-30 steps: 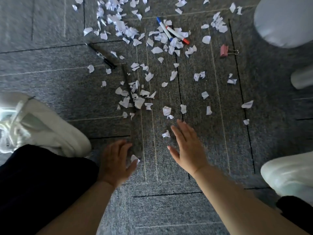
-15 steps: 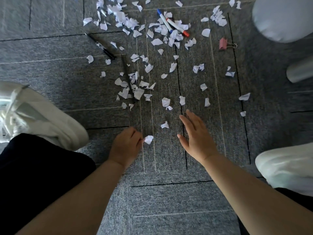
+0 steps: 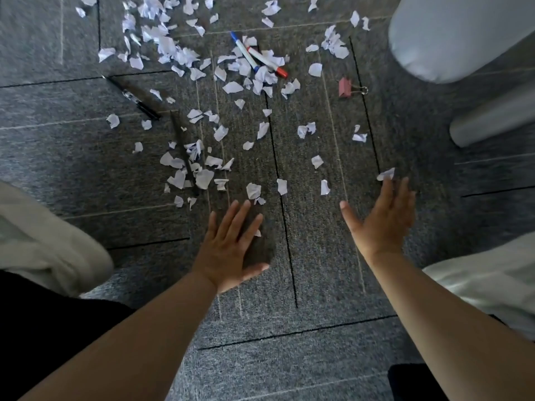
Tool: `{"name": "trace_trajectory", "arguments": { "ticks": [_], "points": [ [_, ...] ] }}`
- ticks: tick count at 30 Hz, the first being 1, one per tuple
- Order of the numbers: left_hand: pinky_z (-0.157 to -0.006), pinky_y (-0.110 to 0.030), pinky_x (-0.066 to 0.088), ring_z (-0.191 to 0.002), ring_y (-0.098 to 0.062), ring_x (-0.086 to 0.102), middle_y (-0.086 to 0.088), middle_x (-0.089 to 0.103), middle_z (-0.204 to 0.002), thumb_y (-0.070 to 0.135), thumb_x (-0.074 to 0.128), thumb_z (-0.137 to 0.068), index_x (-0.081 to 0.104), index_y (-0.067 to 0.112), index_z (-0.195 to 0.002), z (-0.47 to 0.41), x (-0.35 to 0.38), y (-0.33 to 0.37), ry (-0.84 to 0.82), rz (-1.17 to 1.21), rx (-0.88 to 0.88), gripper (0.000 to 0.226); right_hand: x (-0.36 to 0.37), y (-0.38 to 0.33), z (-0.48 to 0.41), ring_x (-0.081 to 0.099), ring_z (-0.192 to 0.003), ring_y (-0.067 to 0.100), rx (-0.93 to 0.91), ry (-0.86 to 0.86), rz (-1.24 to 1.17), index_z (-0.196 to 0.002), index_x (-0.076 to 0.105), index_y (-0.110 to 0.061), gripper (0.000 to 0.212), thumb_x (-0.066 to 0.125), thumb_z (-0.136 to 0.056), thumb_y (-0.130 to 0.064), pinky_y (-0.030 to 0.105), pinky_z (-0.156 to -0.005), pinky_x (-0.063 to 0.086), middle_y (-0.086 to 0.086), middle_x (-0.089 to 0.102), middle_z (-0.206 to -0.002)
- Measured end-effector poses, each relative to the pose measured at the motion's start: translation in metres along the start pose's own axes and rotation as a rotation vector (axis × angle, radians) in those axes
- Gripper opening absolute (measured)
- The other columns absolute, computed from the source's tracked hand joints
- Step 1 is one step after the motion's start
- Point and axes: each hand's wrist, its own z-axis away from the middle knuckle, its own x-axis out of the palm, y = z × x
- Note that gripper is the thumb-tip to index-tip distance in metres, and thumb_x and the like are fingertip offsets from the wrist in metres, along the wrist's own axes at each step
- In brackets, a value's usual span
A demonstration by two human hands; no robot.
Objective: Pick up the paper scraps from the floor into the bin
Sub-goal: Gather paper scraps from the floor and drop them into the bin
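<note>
Since both hands are spread flat with straight fingers and nothing is pinched in either, no scrap can be counted as secured yet. The left hand [image 3: 228,250] is laid palm-down low over the carpeted floor [image 3: 318,285], and a small scrap [image 3: 257,233] is seen poking out beside its forefinger; whether it is pressed down cannot be told. The right hand [image 3: 382,224] is held open to the right of the left hand, its fingertips blurred, with a single scrap [image 3: 386,174] lying at their tips; contact cannot be judged. Trouble is most likely to be caused by the flat posture: thin paper may be pushed along the pile or flattened into it rather than lifted, and light pieces may be wafted aside by a quick sweep. If the pieces are raked together, the dark stick [image 3: 182,151] among the scraps beyond the left hand, the black pen [image 3: 133,98], the pink binder clip [image 3: 346,87] and the two markers [image 3: 246,52] farther out could be gathered by mistake. The paper scraps [image 3: 202,178] are seen as small, torn, white bits, some curled or crumpled, thinly scattered just past the fingertips and thickly heaped farther away. A pale rounded object [image 3: 457,36] is seen far beyond the right hand; whether it is the bin cannot be told.
</note>
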Motion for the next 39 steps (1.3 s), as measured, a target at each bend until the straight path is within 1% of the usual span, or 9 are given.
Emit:
{"name": "trace_trajectory", "arguments": {
  "ticks": [5, 9, 12, 17, 20, 22, 26, 32, 39],
  "points": [
    [-0.112, -0.05, -0.005, -0.14, -0.021, -0.006, -0.006, 0.002, -0.154, 0.06, 0.018, -0.088, 0.007, 0.025, -0.145, -0.057, -0.015, 0.005, 0.007, 0.027, 0.029, 0.068, 0.006, 0.0, -0.012, -0.001, -0.141, 0.035, -0.02, -0.022, -0.063, -0.147, 0.007, -0.012, 0.091, 0.054, -0.082, -0.054, 0.05, -0.115, 0.009, 0.018, -0.002, -0.155],
    [-0.111, -0.04, -0.009, -0.137, -0.016, -0.016, -0.009, -0.002, -0.156, 0.047, 0.021, -0.089, 0.008, 0.019, -0.146, -0.107, -0.042, 0.004, 0.025, 0.14, -0.063, 0.065, 0.008, -0.013, -0.005, 0.007, -0.142, 0.023, -0.347, -0.092, -0.149, -0.146, 0.013, -0.01, 0.084, 0.055, -0.084, -0.047, 0.032, -0.106, 0.027, 0.014, 0.003, -0.155],
    [-0.113, -0.045, 0.006, -0.141, -0.029, 0.008, -0.016, 0.018, -0.153, 0.046, 0.031, -0.089, 0.024, 0.009, -0.143, -0.12, -0.056, -0.005, 0.175, 0.266, -0.127, 0.066, 0.012, -0.021, -0.008, 0.012, -0.14, 0.022, -0.519, -0.015, -0.144, -0.143, 0.019, -0.009, 0.075, 0.05, -0.086, -0.047, 0.03, -0.105, 0.028, 0.016, 0.013, -0.152],
    [-0.111, -0.052, 0.003, -0.139, -0.024, -0.007, -0.004, -0.004, -0.153, 0.073, 0.013, -0.082, 0.007, 0.022, -0.145, -0.078, -0.035, 0.001, 0.035, 0.114, -0.026, 0.081, 0.011, 0.0, -0.028, 0.005, -0.142, 0.033, 0.088, 0.095, -0.241, -0.145, 0.014, -0.005, 0.09, 0.051, -0.082, -0.058, 0.051, -0.114, 0.015, 0.022, 0.008, -0.153],
    [-0.112, -0.054, 0.004, -0.139, -0.029, -0.002, -0.006, 0.002, -0.153, 0.076, 0.012, -0.079, 0.013, 0.023, -0.145, -0.076, -0.025, 0.009, -0.094, 0.017, 0.011, 0.085, 0.011, -0.01, -0.034, -0.001, -0.143, 0.028, -0.027, -0.009, -0.157, -0.146, 0.004, -0.005, 0.092, 0.044, -0.084, -0.059, 0.044, -0.117, 0.007, 0.017, 0.006, -0.155],
    [-0.113, -0.044, -0.011, -0.139, -0.022, -0.018, -0.001, -0.018, -0.152, 0.071, 0.017, -0.082, -0.007, 0.025, -0.144, -0.099, -0.031, 0.01, -0.087, 0.075, -0.086, 0.08, 0.016, -0.037, -0.037, -0.006, -0.143, 0.023, -0.219, -0.091, -0.125, -0.146, -0.002, -0.009, 0.085, 0.039, -0.088, -0.055, 0.035, -0.115, 0.001, 0.012, -0.003, -0.156],
    [-0.109, -0.037, -0.018, -0.13, -0.015, -0.033, -0.001, -0.027, -0.15, 0.05, 0.022, -0.096, -0.017, 0.022, -0.142, -0.142, -0.051, -0.004, -0.016, 0.121, -0.221, 0.066, 0.023, -0.083, -0.045, 0.001, -0.143, 0.024, -0.459, -0.118, -0.242, -0.146, 0.002, -0.009, 0.076, 0.041, -0.091, -0.044, 0.039, -0.115, 0.015, 0.011, -0.001, -0.155],
    [-0.11, -0.042, -0.017, -0.138, -0.025, -0.025, -0.007, -0.019, -0.154, 0.046, 0.028, -0.095, -0.011, 0.021, -0.145, -0.14, -0.063, -0.038, 0.0, 0.172, -0.345, 0.068, 0.018, -0.05, -0.074, -0.002, -0.143, 0.028, 0.049, 0.033, -0.165, -0.146, 0.003, -0.004, 0.078, 0.038, -0.092, -0.048, 0.047, -0.117, 0.004, 0.016, 0.0, -0.155],
    [-0.112, -0.035, -0.011, -0.135, -0.011, -0.021, -0.004, -0.008, -0.156, 0.046, 0.021, -0.095, -0.002, 0.019, -0.146, -0.152, -0.058, -0.03, -0.002, 0.23, -0.201, 0.062, 0.013, -0.106, -0.072, 0.021, -0.139, 0.02, -0.588, -0.204, -0.187, -0.144, 0.023, -0.012, 0.058, 0.036, -0.094, -0.039, 0.03, -0.106, 0.029, 0.006, 0.018, -0.154]
  ]
}}
